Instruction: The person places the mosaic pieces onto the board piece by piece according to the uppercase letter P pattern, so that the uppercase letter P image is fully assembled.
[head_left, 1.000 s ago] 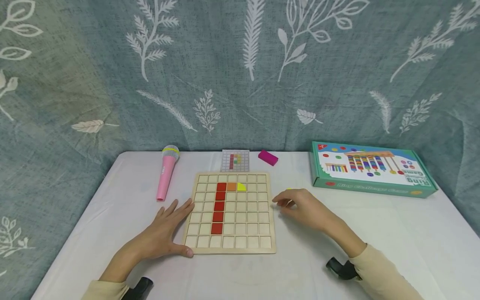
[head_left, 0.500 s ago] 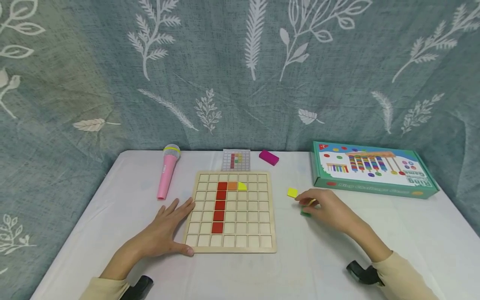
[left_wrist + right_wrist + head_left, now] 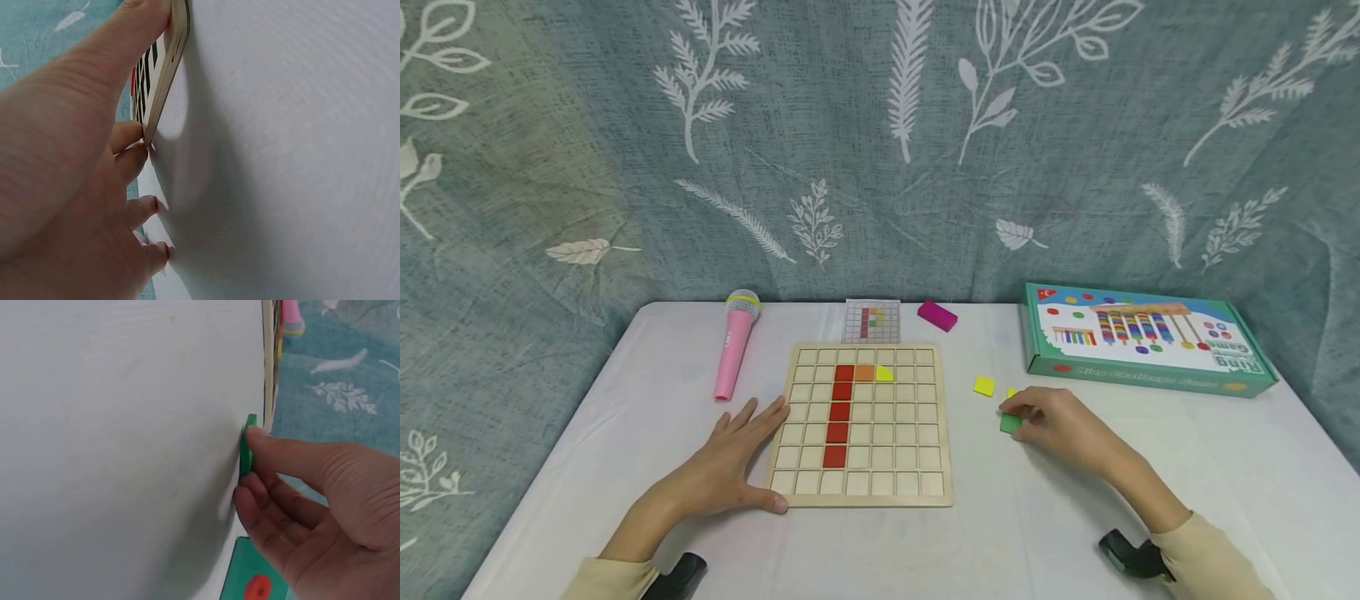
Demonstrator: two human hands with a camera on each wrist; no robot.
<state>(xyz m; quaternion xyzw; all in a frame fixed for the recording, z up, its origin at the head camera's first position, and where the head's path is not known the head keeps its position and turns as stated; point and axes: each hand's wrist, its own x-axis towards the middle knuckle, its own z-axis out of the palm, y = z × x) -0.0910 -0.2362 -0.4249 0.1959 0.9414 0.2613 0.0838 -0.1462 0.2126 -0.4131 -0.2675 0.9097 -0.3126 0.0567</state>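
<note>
In the head view, my left hand (image 3: 718, 468) lies with fingers spread along the left side of a wooden grid board (image 3: 895, 459), thumb and fingertips touching its edge. The board carries a column of red tiles (image 3: 838, 412), an orange tile (image 3: 864, 372) and a yellow tile with a rounded corner (image 3: 883, 373). To the right of the board, my right hand (image 3: 1067, 427) pinches a green tile (image 3: 1010, 423) at the tabletop, also seen in the right wrist view between thumb and fingers. A yellow tile (image 3: 984, 386) lies just beyond; another yellow piece (image 3: 1011, 392) is mostly hidden behind the fingers.
Behind the board lie a printed pattern card (image 3: 871, 322) and a magenta block (image 3: 937, 316). At the left is a pink toy microphone (image 3: 735, 350). A green game box (image 3: 1146, 340) occupies the back right. A patterned curtain (image 3: 880, 150) hangs behind the white table (image 3: 985, 542).
My right hand has moved right, away from the board's edge, to the green tile, uncovering the yellow tile. At half a second ago a yellow piece was by its fingers. The left hand stays put.
</note>
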